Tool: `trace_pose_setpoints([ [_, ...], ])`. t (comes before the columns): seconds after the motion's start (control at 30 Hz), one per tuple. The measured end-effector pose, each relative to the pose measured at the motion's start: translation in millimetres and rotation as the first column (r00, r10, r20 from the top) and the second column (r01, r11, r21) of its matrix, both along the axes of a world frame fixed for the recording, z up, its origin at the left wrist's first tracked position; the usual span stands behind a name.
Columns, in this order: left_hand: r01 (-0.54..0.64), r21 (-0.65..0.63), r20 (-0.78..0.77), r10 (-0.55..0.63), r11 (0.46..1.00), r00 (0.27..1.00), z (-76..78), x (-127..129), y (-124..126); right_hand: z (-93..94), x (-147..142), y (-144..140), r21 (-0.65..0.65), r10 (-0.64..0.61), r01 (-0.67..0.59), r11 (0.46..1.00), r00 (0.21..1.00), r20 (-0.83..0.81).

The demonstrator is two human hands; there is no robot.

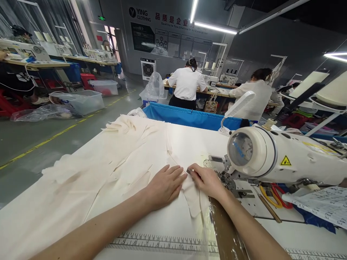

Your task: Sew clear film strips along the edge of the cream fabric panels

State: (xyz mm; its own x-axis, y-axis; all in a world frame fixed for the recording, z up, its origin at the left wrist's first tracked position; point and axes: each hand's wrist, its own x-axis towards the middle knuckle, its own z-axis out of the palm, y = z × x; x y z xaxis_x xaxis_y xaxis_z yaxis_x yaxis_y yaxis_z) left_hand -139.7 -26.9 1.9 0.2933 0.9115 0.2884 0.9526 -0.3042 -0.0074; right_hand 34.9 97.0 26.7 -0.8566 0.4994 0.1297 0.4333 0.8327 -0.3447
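At machine's edge, hands (187, 182) on cloth (114, 169)

Garment factory (rows of sewing machines (273, 155))

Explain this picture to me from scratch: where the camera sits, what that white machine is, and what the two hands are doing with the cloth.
The single picture comes from a camera worn on a person's head, looking forward and down at their own bare arms. The white machine on the right is an industrial sewing machine, its needle end facing the hands. Cream fabric lies spread across the worktable, which has a ruler strip printed along its near edge. The left hand rests flat on the fabric, pressing it down. The right hand pinches the fabric edge beside the needle area; whether it holds anything else is too small to tell. Scissors lie under the machine arm. Behind, other people sit at their own sewing tables.
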Motion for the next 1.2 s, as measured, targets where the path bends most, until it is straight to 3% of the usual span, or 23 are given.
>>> trace_pose_setpoints([
  [0.37, -0.006, 0.000, -0.016, 0.006, 1.000, 1.000, -3.9, -1, 1, 1.6, 4, 5, 0.053, 0.043, -0.045, 0.998, 0.998, 0.044],
  [0.6, 0.002, -0.013, 0.015, -0.001, 1.000, 1.000, -3.5, -3, 0, 10.1, 28, 4, -0.007, 0.054, -0.054, 0.999, 0.998, 0.017],
  [0.87, 0.083, -0.006, 0.089, -0.082, 0.996, 0.993, 5.1, 10, 3, 0.0, 27, 6, -0.046, 0.059, -0.060, 0.997, 0.998, -0.031],
  [1.03, 0.069, -0.066, -0.016, -0.070, 0.995, 0.997, 12.6, 22, 5, 0.4, 30, 9, -0.095, 0.042, -0.051, 0.994, 0.995, -0.085],
  [1.2, 0.052, -0.046, -0.044, -0.054, 0.998, 0.998, 9.0, 24, 5, 0.4, 31, 9, -0.079, 0.044, -0.051, 0.996, 0.996, -0.082],
])
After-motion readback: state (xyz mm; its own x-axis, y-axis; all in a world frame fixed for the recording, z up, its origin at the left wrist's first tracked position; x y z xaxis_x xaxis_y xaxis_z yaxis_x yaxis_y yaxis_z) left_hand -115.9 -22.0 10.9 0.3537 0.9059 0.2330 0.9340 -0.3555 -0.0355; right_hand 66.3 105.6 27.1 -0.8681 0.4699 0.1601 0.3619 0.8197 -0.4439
